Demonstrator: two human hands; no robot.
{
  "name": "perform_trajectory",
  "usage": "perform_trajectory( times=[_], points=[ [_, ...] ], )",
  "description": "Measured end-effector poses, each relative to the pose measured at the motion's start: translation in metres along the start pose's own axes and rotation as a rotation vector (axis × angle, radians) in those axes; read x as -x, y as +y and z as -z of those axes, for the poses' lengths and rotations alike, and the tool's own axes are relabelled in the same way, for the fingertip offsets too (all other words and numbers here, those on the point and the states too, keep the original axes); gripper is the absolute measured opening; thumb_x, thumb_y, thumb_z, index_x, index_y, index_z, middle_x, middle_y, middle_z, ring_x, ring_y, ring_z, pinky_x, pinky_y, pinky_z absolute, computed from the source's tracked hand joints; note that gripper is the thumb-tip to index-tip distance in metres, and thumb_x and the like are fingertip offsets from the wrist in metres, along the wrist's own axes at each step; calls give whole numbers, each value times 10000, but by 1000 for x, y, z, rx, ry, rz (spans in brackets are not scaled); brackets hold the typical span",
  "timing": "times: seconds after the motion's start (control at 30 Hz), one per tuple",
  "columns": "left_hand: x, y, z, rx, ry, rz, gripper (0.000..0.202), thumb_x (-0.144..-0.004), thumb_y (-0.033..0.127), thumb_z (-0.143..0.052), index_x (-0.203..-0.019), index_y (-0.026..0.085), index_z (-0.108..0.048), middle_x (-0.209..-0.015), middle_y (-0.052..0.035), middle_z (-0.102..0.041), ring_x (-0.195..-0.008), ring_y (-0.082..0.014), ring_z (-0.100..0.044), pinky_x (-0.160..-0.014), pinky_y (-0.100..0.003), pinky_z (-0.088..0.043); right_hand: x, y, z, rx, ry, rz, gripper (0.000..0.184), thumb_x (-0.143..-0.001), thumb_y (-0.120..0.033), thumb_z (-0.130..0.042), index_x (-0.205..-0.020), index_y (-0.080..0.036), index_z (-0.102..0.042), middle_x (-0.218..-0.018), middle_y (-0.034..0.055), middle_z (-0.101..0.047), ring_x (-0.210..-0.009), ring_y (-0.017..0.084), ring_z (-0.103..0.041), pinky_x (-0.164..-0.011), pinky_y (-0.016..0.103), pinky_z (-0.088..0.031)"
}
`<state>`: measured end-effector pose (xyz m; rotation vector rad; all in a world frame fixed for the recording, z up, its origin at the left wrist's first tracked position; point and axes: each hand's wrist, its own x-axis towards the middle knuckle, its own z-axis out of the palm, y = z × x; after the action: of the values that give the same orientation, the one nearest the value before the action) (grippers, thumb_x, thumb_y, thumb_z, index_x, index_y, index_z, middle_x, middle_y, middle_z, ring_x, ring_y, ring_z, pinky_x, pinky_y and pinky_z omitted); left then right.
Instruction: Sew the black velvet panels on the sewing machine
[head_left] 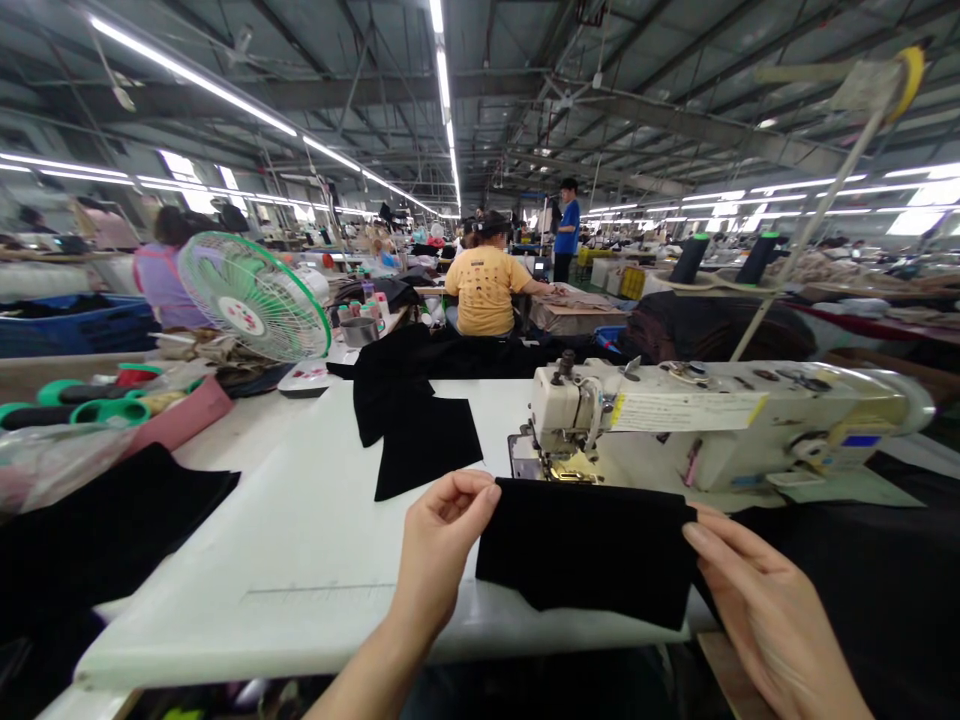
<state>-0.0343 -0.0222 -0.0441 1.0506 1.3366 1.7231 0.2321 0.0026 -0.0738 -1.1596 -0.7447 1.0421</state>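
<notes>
Between my two hands a black fabric piece (585,550) is stretched out, its top edge level and its lower part hanging over the table's front edge. My left hand (444,540) pinches the upper left corner between thumb and fingers. At the upper right corner, my right hand (757,580) is closed on the cloth in the same way. Right behind the cloth stands a sewing machine (675,410), its needle area lit and partly covered by the fabric. Another black cut piece (427,445) lies flat on the white table (322,530), left of the machine.
More black cloth (97,530) lies at the left and at the right edge. A green-rimmed fan (251,300) stands back left, near thread spools (112,412). A thread stand pole (810,230) rises behind the machine. A person in a yellow shirt (484,290) sits ahead.
</notes>
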Motion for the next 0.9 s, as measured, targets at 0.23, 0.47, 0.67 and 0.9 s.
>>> perform_trajectory(
  times=[0.23, 0.47, 0.67, 0.9],
  points=[
    [-3, -1, -5, -17, 25, -17, 191, -701, 320, -769, -656, 176, -651, -821, -42, -715, -807, -171, -664, -749, -265, -541, 3, -4, -3, -25, -2, -56, 467, -442, -432, -952, -829, -214, -808, -1039, 88, -758, -1055, 291, -683, -756, 222, -607],
    [-8, -7, -1, -26, 62, -8, 270, -653, 351, -829, -735, 190, -629, -828, -29, -727, -827, -181, -691, -761, -272, -562, 3, -9, -3, 76, -78, 129, 314, -568, -440, -903, -749, -205, -798, -1037, 95, -740, -962, 280, -679, -843, 357, -568],
    [-12, -9, 0, 46, 135, 89, 333, -602, 337, -866, -766, 231, -596, -809, 25, -732, -873, -169, -702, -785, -238, -568, 2, -13, -4, -8, -149, 116, 252, -658, -398, -876, -797, -212, -777, -934, 54, -741, -853, 216, -675, -807, 328, -545],
    [-10, -5, -4, 27, 149, 94, 348, -534, 315, -889, -656, 237, -573, -812, 27, -734, -870, -186, -693, -734, -257, -585, 0, -11, -2, -115, -187, 77, 226, -693, -350, -875, -800, -210, -734, -837, 10, -713, -766, 168, -655, -748, 279, -530]
  ],
)
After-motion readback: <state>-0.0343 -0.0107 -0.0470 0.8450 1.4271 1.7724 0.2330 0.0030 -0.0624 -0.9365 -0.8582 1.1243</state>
